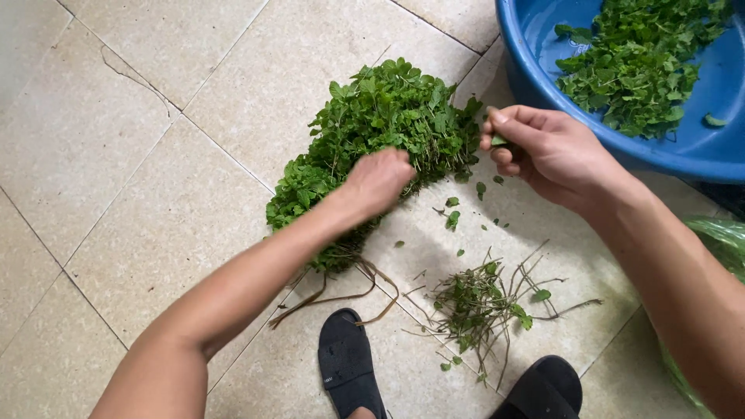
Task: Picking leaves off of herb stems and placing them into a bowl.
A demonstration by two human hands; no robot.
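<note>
Black sandals [351, 365] on tiled floor [116, 155]

There are two hands [378, 180] [543, 151], one blue basin [528, 54], two black sandals [349, 365] [547, 388], and, left of the basin, one herb bundle [388, 116].

The floor [140, 194] is pale beige tile, smooth with a dull sheen, its grout lines thin and dark; a hairline crack runs across one tile in the upper left of the frame. The basin [683, 155] at upper right is blue plastic, glossy and smooth on the inner wall. The herb bundle [388, 116] at centre shows soft, matt, crinkled green leaves with tough brownish fibrous stems below. The discarded stems [481, 302] look thin and wiry. The sandals [349, 365] at the bottom are black, matt, faintly textured rubber or foam
</note>
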